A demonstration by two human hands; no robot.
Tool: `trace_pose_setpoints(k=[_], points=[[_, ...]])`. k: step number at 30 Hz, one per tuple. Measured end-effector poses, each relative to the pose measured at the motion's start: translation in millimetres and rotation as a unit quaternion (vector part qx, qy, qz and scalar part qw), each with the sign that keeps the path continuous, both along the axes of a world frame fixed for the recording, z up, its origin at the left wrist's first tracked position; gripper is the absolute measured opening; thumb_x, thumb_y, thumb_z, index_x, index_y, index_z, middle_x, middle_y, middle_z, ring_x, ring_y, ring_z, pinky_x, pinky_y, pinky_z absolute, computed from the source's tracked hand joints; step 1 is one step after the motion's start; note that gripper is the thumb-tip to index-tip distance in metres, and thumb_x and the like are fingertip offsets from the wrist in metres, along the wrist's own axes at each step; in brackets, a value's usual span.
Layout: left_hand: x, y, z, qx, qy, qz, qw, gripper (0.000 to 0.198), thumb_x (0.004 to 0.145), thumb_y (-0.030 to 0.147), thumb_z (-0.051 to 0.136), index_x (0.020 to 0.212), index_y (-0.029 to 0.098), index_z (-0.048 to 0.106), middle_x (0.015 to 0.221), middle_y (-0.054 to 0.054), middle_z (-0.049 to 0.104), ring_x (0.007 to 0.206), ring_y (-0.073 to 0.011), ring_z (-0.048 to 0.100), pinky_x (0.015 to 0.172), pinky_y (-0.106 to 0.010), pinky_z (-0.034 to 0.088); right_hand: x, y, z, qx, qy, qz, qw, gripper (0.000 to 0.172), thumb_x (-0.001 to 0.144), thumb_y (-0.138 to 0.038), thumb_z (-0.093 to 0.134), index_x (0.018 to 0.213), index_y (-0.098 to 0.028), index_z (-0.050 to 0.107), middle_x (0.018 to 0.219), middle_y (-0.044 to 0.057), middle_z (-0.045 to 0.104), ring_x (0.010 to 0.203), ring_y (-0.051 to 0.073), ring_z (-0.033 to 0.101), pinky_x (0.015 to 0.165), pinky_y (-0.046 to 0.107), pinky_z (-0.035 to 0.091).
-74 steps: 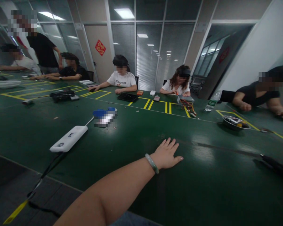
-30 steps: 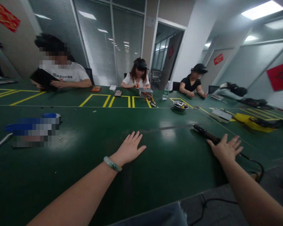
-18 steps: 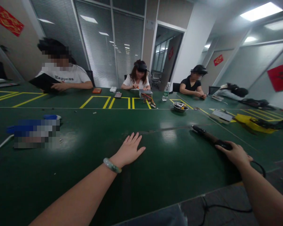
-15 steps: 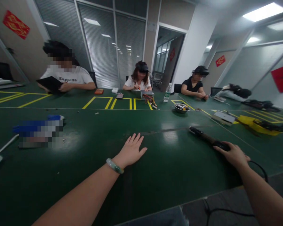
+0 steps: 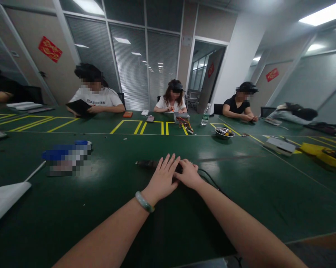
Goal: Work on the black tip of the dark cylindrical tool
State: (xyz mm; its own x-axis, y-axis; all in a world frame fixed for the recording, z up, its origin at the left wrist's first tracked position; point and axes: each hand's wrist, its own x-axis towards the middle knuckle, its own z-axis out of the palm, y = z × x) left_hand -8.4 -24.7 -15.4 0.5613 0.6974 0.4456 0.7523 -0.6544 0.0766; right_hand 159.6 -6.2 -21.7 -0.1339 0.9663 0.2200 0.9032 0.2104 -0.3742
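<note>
Near the middle of the table, my right hand (image 5: pixel 189 174) is closed around the handle end of a long dark wand-shaped tool with a cord (image 5: pixel 147 163). Its narrow tip points left, and its exact kind is unclear. My left hand (image 5: pixel 163 178), with a pale green bangle (image 5: pixel 144 202) on the wrist, lies over the tool's middle, fingers stretched out and hiding part of it. The fingertips of my right hand meet my left hand's thumb side. From the handle a black cord (image 5: pixel 212 182) runs right and passes behind my right forearm.
The green table (image 5: pixel 101 223) carries a pixelated blue-and-white item (image 5: pixel 67 156) and a white object (image 5: pixel 8 201) on the left. Farther back stand a metal bowl (image 5: pixel 224 134), a water bottle (image 5: pixel 205 114) and a grey box with coloured wires (image 5: pixel 181 118). Several people sit across the table.
My right hand has carried the corded tool leftward from the right side to the middle. It now lies under my left hand, which stays spread. The view has turned slightly left.
</note>
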Motion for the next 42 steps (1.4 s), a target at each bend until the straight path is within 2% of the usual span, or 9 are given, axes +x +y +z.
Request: trace_pose_setpoints(k=[3, 6, 11, 16, 23, 28, 32, 39, 42], points=[[-10, 7, -0.6, -0.014, 0.001, 0.021, 1.000, 0.085, 0.081, 0.026, 0.056, 0.152, 0.022, 0.010, 0.159, -0.009, 0.015, 0.145, -0.0280, 0.017, 0.116, -0.048, 0.015, -38, 4, -1.5, 0.001, 0.017, 0.077, 0.997, 0.058, 0.084, -0.029, 0.053, 0.140, -0.026, 0.040, 0.132, 0.011, 0.049, 0.119, 0.026, 0.045, 0.099, 0.045, 0.028], [-17, 15, -1.8, -0.030, -0.014, 0.029, 0.999, 0.082, 0.081, 0.019, 0.054, 0.152, 0.022, 0.013, 0.157, -0.011, 0.021, 0.138, -0.0234, 0.034, 0.112, -0.040, 0.025, -33, -3, 1.7, 0.017, 0.002, 0.103, 0.994, 0.070, 0.086, -0.037, 0.054, 0.148, -0.023, 0.025, 0.143, 0.011, 0.038, 0.131, 0.024, 0.034, 0.107, 0.043, 0.022], [-16, 21, -0.4, -0.046, -0.035, 0.029, 0.998, 0.055, 0.091, 0.038, 0.054, 0.142, 0.026, 0.038, 0.139, -0.008, 0.050, 0.124, -0.0250, 0.049, 0.103, -0.041, 0.035, 18, -33, 8.7, -0.003, -0.155, -0.090, 0.984, 0.082, 0.084, -0.055, 0.059, 0.149, -0.016, 0.027, 0.143, 0.020, 0.033, 0.129, 0.039, 0.033, 0.104, 0.055, 0.024], [-13, 18, 5.0, -0.056, -0.044, 0.030, 0.997, 0.043, 0.093, 0.043, 0.051, 0.133, 0.027, 0.048, 0.127, -0.005, 0.058, 0.116, -0.0240, 0.053, 0.100, -0.041, 0.037, 39, -44, 5.4, -0.074, -0.167, -0.103, 0.978, 0.063, 0.094, -0.052, 0.047, 0.141, -0.012, 0.041, 0.125, 0.019, 0.049, 0.106, 0.033, 0.055, 0.085, 0.040, 0.045], [-17, 16, 14.4, -0.082, -0.014, 0.047, 0.995, 0.039, 0.091, 0.045, 0.051, 0.125, 0.026, 0.055, 0.117, -0.005, 0.063, 0.106, -0.0244, 0.056, 0.094, -0.040, 0.039, 47, -12, 3.3, -0.027, -0.088, -0.024, 0.995, 0.031, 0.100, -0.037, 0.042, 0.126, -0.021, 0.048, 0.118, 0.009, 0.057, 0.094, 0.024, 0.061, 0.076, 0.032, 0.044], [-24, 12, 18.2, -0.087, -0.018, 0.056, 0.994, 0.030, 0.088, 0.043, 0.051, 0.107, 0.024, 0.064, 0.098, -0.004, 0.067, 0.091, -0.0226, 0.060, 0.086, -0.039, 0.043, 58, -2, 3.2, -0.033, -0.021, 0.014, 0.999, 0.020, 0.098, -0.034, 0.046, 0.114, -0.022, 0.047, 0.095, 0.004, 0.064, 0.083, 0.020, 0.062, 0.070, 0.029, 0.041], [-19, 7, 16.8, -0.058, -0.033, 0.033, 0.997, 0.028, 0.087, 0.035, 0.054, 0.111, 0.024, 0.061, 0.107, -0.004, 0.065, 0.098, -0.0216, 0.059, 0.090, -0.037, 0.042, 59, -3, 7.6, -0.047, 0.033, 0.042, 0.997, 0.010, 0.097, -0.028, 0.047, 0.105, -0.023, 0.047, 0.092, 0.001, 0.063, 0.083, 0.017, 0.061, 0.069, 0.026, 0.040], [-10, 14, 9.3, -0.065, -0.025, -0.006, 0.998, 0.022, 0.088, 0.032, 0.059, 0.109, 0.025, 0.060, 0.108, -0.003, 0.064, 0.101, -0.0211, 0.058, 0.090, -0.037, 0.042, 56, -24, 21.8, 0.008, -0.132, 0.009, 0.991, 0.025, 0.086, -0.046, 0.065, 0.089, -0.022, 0.059, 0.097, 0.006, 0.059, 0.083, 0.023, 0.058, 0.069, 0.032, 0.040], [-11, 18, 8.0, -0.067, -0.034, -0.008, 0.997, 0.019, 0.088, 0.031, 0.061, 0.106, 0.026, 0.060, 0.108, -0.001, 0.064, 0.099, -0.0201, 0.059, 0.090, -0.037, 0.043, 56, -29, 21.6, -0.004, -0.179, -0.018, 0.984, 0.018, 0.084, -0.038, 0.069, 0.086, -0.021, 0.063, 0.092, 0.007, 0.059, 0.084, 0.025, 0.058, 0.069, 0.035, 0.041]])
